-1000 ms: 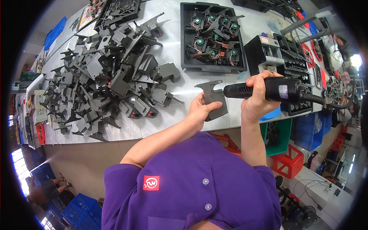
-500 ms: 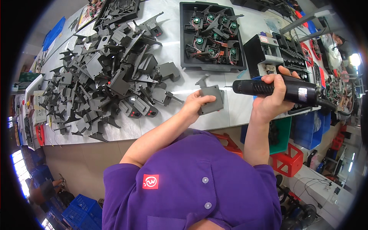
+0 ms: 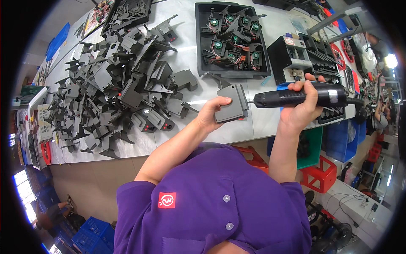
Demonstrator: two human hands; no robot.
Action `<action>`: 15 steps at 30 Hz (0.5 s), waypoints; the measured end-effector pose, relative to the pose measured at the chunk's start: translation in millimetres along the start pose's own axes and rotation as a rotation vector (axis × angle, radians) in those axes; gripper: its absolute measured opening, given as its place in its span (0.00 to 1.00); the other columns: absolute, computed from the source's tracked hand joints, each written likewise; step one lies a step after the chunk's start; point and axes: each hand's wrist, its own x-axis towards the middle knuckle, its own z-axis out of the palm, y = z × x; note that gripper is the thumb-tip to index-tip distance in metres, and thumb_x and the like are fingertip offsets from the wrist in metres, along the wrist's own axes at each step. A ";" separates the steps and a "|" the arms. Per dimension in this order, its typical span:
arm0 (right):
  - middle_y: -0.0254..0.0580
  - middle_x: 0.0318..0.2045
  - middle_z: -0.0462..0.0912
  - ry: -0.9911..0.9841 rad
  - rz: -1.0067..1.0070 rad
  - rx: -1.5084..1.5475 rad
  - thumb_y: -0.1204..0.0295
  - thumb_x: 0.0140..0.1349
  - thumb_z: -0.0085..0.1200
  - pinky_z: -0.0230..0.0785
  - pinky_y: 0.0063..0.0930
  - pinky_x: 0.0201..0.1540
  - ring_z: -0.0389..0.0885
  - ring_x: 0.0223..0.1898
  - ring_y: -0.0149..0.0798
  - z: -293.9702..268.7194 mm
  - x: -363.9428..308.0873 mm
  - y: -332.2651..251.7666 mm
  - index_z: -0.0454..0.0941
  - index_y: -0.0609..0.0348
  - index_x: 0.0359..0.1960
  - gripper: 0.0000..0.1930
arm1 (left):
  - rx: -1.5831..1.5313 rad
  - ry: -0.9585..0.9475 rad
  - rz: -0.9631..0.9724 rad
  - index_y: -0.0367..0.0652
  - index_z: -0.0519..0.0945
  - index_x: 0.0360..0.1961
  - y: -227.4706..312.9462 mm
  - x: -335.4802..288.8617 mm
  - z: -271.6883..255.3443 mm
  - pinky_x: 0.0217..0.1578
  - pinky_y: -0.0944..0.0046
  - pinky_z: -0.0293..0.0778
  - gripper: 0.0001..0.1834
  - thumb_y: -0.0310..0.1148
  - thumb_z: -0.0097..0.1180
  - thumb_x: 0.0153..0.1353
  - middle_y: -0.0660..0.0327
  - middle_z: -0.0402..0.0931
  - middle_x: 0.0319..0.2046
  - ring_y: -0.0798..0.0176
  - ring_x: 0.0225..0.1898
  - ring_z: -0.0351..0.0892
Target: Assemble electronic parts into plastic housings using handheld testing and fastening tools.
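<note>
A dark grey plastic housing (image 3: 231,103) with a bracket arm at its top is held by my left hand (image 3: 213,112), thumb across its face. Closed around a black electric screwdriver (image 3: 281,98) is my right hand (image 3: 302,103); the tool lies level and its cable runs off to the right. The screwdriver's thin bit points left and its tip meets, or nearly meets, the housing's right edge. Any screw there is too small to make out. Both hands are above the near part of the table (image 3: 177,137).
On the left rises a big pile of grey plastic housings (image 3: 105,89). A black tray (image 3: 232,75) of assemblies with green round parts stands at the back. A black boxy device (image 3: 287,59) is right of it. Below the table edge are a green bin (image 3: 312,148) and red stool (image 3: 321,175).
My left hand has turned the housing so its side edge faces the screwdriver. The screwdriver has come slightly left and down, bringing its bit to that edge.
</note>
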 end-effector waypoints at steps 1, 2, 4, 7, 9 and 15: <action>0.46 0.35 0.72 0.007 -0.024 0.019 0.81 0.49 0.47 0.69 0.27 0.26 0.71 0.20 0.32 -0.5 2.2 -2.6 0.62 0.61 0.46 0.20 | 0.029 0.094 -0.003 0.34 0.74 0.38 1.4 1.3 -2.3 0.44 0.57 0.71 0.18 0.35 0.53 0.49 0.53 0.76 0.35 0.54 0.38 0.76; 0.47 0.34 0.73 0.019 -0.083 0.000 0.81 0.48 0.48 0.69 0.27 0.24 0.71 0.19 0.31 -0.5 4.3 -5.7 0.61 0.64 0.46 0.21 | 0.057 0.189 -0.007 0.34 0.75 0.36 2.8 2.5 -4.0 0.44 0.57 0.71 0.16 0.34 0.54 0.49 0.53 0.76 0.34 0.54 0.36 0.77; 0.48 0.33 0.74 0.031 -0.175 -0.055 0.80 0.47 0.49 0.68 0.27 0.23 0.71 0.17 0.31 2.9 4.9 -12.1 0.60 0.67 0.47 0.22 | 0.043 0.151 -0.010 0.35 0.75 0.34 8.3 2.8 0.2 0.43 0.58 0.71 0.14 0.33 0.56 0.48 0.54 0.76 0.33 0.55 0.36 0.77; 0.49 0.33 0.73 -0.103 -0.134 0.000 0.81 0.47 0.47 0.69 0.30 0.25 0.70 0.18 0.33 12.4 -13.6 -21.2 0.59 0.64 0.47 0.22 | 0.068 0.324 0.027 0.33 0.74 0.34 4.7 11.9 0.6 0.38 0.64 0.72 0.15 0.34 0.58 0.49 0.55 0.76 0.32 0.60 0.32 0.77; 0.49 0.34 0.73 -0.230 -0.061 0.057 0.81 0.47 0.46 0.69 0.31 0.25 0.71 0.19 0.33 14.6 -30.1 -20.6 0.59 0.60 0.48 0.23 | 0.104 0.373 0.044 0.33 0.74 0.34 1.7 15.9 1.8 0.36 0.65 0.73 0.15 0.33 0.59 0.49 0.55 0.75 0.31 0.61 0.31 0.77; 0.49 0.34 0.73 -0.386 -0.010 0.065 0.83 0.47 0.49 0.71 0.31 0.27 0.72 0.20 0.32 18.8 -49.0 -8.9 0.59 0.59 0.48 0.24 | 0.234 0.413 0.061 0.38 0.76 0.33 1.2 14.5 15.9 0.36 0.66 0.70 0.14 0.34 0.62 0.47 0.61 0.74 0.30 0.67 0.34 0.72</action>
